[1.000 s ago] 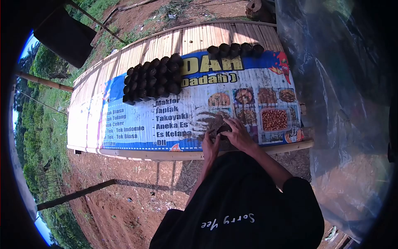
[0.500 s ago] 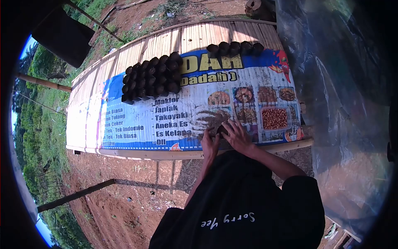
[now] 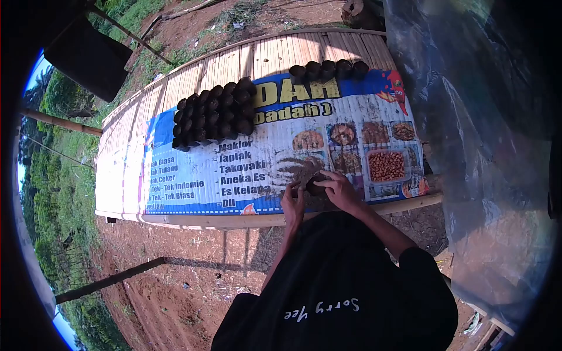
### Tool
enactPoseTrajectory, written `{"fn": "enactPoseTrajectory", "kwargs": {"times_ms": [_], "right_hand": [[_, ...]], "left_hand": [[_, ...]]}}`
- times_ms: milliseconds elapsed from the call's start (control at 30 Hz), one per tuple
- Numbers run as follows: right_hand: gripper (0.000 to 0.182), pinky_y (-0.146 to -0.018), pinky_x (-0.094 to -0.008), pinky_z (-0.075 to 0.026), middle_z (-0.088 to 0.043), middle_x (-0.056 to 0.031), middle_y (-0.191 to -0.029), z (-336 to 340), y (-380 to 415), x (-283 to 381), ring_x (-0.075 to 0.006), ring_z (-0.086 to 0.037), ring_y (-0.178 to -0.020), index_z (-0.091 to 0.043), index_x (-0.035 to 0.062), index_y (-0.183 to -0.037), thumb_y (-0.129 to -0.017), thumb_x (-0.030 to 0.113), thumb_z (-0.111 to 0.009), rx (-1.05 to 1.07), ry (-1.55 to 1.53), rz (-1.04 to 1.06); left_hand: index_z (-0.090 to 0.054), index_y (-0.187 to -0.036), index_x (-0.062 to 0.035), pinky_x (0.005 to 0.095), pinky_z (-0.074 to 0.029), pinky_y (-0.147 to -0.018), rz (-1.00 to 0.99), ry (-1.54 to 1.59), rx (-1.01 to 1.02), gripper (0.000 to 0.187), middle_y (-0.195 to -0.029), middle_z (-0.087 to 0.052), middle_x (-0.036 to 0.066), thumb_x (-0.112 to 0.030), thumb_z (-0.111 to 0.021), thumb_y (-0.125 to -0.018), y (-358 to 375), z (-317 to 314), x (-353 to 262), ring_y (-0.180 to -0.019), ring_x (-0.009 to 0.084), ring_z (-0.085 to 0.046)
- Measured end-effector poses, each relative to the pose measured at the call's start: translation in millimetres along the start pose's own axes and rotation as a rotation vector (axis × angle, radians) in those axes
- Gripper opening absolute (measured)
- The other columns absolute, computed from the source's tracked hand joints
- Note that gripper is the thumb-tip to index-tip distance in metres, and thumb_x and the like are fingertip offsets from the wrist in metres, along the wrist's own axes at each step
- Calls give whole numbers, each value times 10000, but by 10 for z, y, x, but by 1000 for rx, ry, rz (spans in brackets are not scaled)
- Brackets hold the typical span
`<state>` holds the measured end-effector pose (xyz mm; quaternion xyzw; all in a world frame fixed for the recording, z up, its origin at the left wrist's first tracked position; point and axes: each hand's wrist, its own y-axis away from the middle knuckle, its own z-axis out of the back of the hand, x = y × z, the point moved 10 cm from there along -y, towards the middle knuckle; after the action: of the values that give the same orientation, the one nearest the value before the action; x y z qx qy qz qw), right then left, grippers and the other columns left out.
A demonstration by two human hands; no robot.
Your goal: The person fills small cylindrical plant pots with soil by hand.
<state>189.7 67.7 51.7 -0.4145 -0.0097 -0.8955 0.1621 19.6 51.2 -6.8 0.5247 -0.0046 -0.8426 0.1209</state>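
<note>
A dark, soil-filled pot (image 3: 316, 185) stands near the front edge of the banner-covered table. My right hand (image 3: 338, 188) grips its right rim with thumb and fingers. At the pot's left side is my left hand (image 3: 293, 198), its fingers bent and close together; whether they hold anything is too small to tell. Loose dark soil (image 3: 295, 169) is smeared over the banner just behind both hands. Farther left stands a block of several black pots (image 3: 213, 114) in rows, and a short row of black pots (image 3: 329, 71) is at the back.
A clear box of reddish-brown seeds (image 3: 387, 166) sits to the right on the printed banner (image 3: 175, 190). The table has a bamboo slat top (image 3: 234, 61). Plastic sheeting (image 3: 474, 146) hangs at the right, and a dark cloth (image 3: 88, 55) hangs at the upper left.
My right hand has shifted slightly right and now pinches the pot's rim, leaving more of the pot uncovered. The fingers of my left hand have drawn closer together.
</note>
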Motion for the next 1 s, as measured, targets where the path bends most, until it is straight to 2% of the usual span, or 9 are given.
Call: {"fn": "enactPoseTrajectory", "kwargs": {"times_ms": [100,133,267,333,667,767,833,933,1000], "right_hand": [[310,-831,-324,-495,-637,-172,-1114,69,-5,-376,-280,-636,-948,-691,70,-1062,-832,-13,-502,-172,-225,-143],[339,-884,-320,-469,-647,-154,-1113,-69,50,-585,-233,-610,-1057,-647,60,-1149,-860,-13,-485,-11,-353,-434],[369,-734,-271,-475,-675,-103,-948,-284,147,-761,-124,-611,-850,-601,37,-1216,-873,-9,-474,-155,-518,-361],[402,-629,-222,-411,-628,-48,-866,-478,220,-686,-36,-484,-718,-541,6,-1277,-884,-2,-460,156,-479,-522],[484,-572,-201,-352,-575,9,-842,-536,253,-651,-24,-376,-653,-444,10,-1362,-880,-17,-426,108,-574,-408],[490,-670,-199,-401,-626,-37,-1078,-537,306,-699,-25,-462,-769,-439,6,-1363,-874,-25,-421,168,-530,-573],[501,-853,-234,-428,-552,-93,-1313,-430,166,-397,-90,-550,-1037,-435,12,-1363,-864,-29,-413,94,-297,-166],[507,-1021,-269,-351,-451,-153,-1405,-458,232,-583,-172,-423,-1293,-441,10,-1354,-851,-40,-408,164,-551,-583],[508,-1033,-279,-344,-459,-161,-1395,-470,197,-536,-192,-408,-1308,-446,6,-1349,-846,-46,-400,180,-461,-411]], "left_hand": [[-609,-1107,-70,345,-493,-662,42,74,-25,246,-841,-684,159,-185,-587,-891,4,12,159,-742,239,-658],[-612,-1113,-69,339,-494,-669,83,96,-9,249,-863,-690,163,-196,-575,-902,8,-2,213,-753,227,-659],[-583,-1147,-23,290,-496,-731,122,135,103,268,-948,-707,134,-192,-527,-947,63,-132,210,-820,154,-655],[-607,-1128,-51,314,-489,-703,115,180,79,290,-924,-705,146,-257,-537,-936,59,-126,203,-828,195,-666],[-594,-1135,-5,302,-488,-770,233,308,87,390,-935,-700,166,-337,-497,-955,53,-184,375,-904,203,-666],[-607,-1120,10,303,-485,-770,240,269,57,412,-939,-695,172,-352,-500,-956,55,-136,307,-913,191,-658],[-623,-1101,29,302,-482,-769,200,320,104,436,-939,-692,170,-364,-498,-959,71,-177,192,-928,180,-649],[-604,-1127,71,290,-494,-863,263,263,156,437,-1041,-663,170,-322,-488,-975,72,-143,122,-979,215,-645],[-619,-1103,67,296,-490,-847,239,251,170,452,-1005,-678,162,-344,-484,-972,61,-162,160,-973,205,-643]]}}
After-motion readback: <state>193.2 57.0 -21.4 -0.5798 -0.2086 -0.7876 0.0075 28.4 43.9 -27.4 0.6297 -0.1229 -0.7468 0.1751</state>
